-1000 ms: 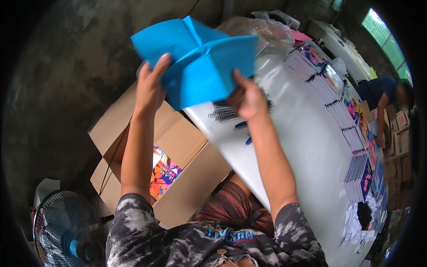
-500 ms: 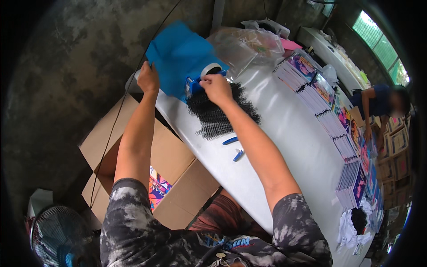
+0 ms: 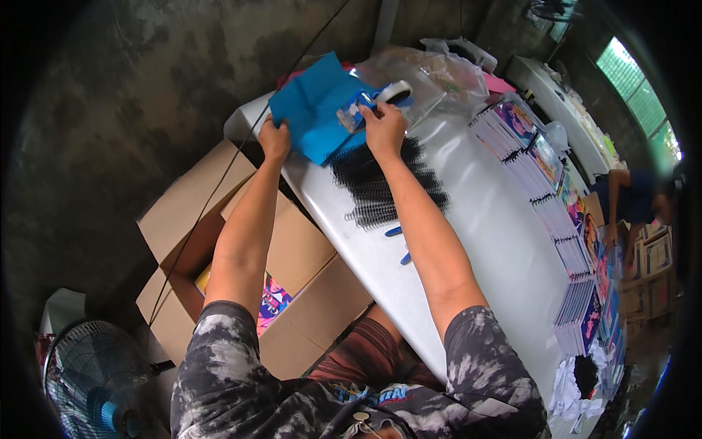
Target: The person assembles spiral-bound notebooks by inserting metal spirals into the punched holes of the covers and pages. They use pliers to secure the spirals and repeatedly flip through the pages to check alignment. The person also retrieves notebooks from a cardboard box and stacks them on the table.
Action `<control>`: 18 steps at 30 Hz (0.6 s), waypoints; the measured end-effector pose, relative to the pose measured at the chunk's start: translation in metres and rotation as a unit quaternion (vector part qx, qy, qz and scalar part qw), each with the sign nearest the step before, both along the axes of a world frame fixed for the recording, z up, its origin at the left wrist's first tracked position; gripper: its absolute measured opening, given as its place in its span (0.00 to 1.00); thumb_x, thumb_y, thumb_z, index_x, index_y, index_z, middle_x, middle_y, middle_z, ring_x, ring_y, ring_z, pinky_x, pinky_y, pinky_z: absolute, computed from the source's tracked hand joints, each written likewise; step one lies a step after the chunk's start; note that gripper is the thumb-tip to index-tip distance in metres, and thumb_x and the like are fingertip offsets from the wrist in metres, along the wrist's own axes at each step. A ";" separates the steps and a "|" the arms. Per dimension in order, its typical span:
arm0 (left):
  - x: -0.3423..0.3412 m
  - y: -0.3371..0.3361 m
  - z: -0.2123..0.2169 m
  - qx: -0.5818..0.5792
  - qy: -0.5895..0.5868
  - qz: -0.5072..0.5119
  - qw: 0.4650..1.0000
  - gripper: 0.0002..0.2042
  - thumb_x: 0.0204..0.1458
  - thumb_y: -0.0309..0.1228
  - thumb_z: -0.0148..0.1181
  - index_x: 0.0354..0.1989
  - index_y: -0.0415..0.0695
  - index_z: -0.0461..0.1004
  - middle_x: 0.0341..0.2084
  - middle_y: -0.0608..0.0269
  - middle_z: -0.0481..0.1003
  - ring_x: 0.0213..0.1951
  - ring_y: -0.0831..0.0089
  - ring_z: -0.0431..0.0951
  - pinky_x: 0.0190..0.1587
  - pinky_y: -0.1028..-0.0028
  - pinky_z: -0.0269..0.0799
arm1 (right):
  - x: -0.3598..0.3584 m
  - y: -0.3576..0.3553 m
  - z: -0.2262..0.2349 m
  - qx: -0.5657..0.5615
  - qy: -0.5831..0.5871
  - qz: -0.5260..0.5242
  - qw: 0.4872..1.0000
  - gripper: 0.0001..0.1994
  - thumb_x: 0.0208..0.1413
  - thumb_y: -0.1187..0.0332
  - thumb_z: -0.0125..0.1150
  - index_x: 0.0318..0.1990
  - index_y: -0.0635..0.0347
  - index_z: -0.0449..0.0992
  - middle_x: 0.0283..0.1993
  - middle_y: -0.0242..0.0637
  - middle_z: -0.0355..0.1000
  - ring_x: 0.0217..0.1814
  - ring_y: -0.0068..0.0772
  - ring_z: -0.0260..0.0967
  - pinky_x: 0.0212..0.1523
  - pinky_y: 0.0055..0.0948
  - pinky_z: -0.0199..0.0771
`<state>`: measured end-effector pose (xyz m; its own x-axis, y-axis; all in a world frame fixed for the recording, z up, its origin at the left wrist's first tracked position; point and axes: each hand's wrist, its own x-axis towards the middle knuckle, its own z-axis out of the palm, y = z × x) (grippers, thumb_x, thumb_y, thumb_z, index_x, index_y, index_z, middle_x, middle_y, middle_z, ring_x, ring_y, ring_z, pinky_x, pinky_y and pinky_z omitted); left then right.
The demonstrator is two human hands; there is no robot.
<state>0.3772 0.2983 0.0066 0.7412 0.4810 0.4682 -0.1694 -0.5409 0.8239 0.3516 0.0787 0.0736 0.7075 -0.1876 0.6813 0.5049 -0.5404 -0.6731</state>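
Note:
A bright blue sheet [image 3: 314,110] lies bent at the far left end of the table; I cannot tell whether it is cloth or plastic. My left hand [image 3: 275,140] is closed on its left edge. Above the sheet's right side, my right hand [image 3: 385,132] grips a blue tape dispenser [image 3: 352,113] with a white roll of tape [image 3: 395,91]. Just nearer than the sheet lies a heap of black spiral binding coils [image 3: 387,186]. Two blue tool handles [image 3: 394,231] lie beside the coils, partly behind my right forearm.
An open cardboard box [image 3: 307,293] with colourful printed covers inside stands left of the white table [image 3: 482,293]. Stacks of spiral notebooks [image 3: 545,197] line the table's right side. Clear plastic [image 3: 431,77] lies at the back. A fan [image 3: 99,388] stands lower left; another person [image 3: 629,197] works at far right.
My right hand has raised the tape dispenser up and to the right, away from the coils. The blue sheet has settled flatter, with my left hand still at its edge. The whole view has shifted slightly.

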 end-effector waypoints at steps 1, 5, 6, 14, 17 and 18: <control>-0.003 -0.004 -0.001 -0.013 0.029 -0.028 0.999 0.18 0.47 0.33 0.58 0.45 0.37 0.68 0.38 0.45 0.73 0.43 0.50 0.73 0.46 0.64 0.66 | -0.001 0.002 0.002 0.004 -0.012 0.012 1.000 0.13 0.43 0.65 0.64 0.26 0.68 0.75 0.22 0.48 0.69 0.26 0.46 0.67 0.29 0.37 0.63; -0.032 -0.024 0.005 0.004 0.108 0.123 0.987 0.26 0.46 0.36 0.60 0.52 0.38 0.62 0.45 0.43 0.67 0.48 0.51 0.69 0.50 0.64 0.64 | 0.012 0.020 -0.009 -0.043 0.020 0.026 0.999 0.12 0.41 0.65 0.66 0.27 0.68 0.75 0.24 0.48 0.70 0.27 0.45 0.69 0.30 0.36 0.65; -0.041 -0.016 0.000 -0.002 0.080 0.132 0.988 0.31 0.46 0.38 0.61 0.56 0.39 0.57 0.46 0.43 0.64 0.49 0.50 0.67 0.50 0.63 0.63 | 0.012 0.028 -0.016 -0.035 0.031 0.031 0.998 0.12 0.41 0.65 0.66 0.28 0.67 0.75 0.24 0.48 0.70 0.27 0.45 0.69 0.31 0.36 0.65; -0.260 0.085 -0.094 -0.055 0.111 0.163 0.979 0.19 0.45 0.35 0.61 0.43 0.36 0.71 0.33 0.52 0.72 0.32 0.65 0.73 0.38 0.70 0.70 | -0.020 0.037 -0.035 -0.206 0.089 0.011 0.974 0.17 0.44 0.68 0.62 0.44 0.60 0.74 0.37 0.48 0.73 0.43 0.49 0.68 0.44 0.40 0.65; -0.335 0.157 -0.169 0.035 0.398 0.195 0.896 0.21 0.46 0.40 0.58 0.43 0.34 0.72 0.38 0.44 0.74 0.42 0.54 0.74 0.46 0.63 0.68 | -0.096 0.052 -0.029 -0.227 -0.042 0.120 0.966 0.19 0.45 0.66 0.61 0.48 0.55 0.72 0.41 0.42 0.71 0.45 0.44 0.65 0.47 0.40 0.62; -0.352 0.168 -0.186 0.034 0.439 0.156 0.884 0.22 0.46 0.40 0.58 0.43 0.35 0.72 0.39 0.46 0.74 0.42 0.56 0.75 0.46 0.65 0.68 | -0.126 0.054 -0.033 -0.268 -0.009 0.197 0.943 0.19 0.45 0.65 0.61 0.48 0.54 0.72 0.42 0.41 0.71 0.46 0.43 0.65 0.47 0.40 0.62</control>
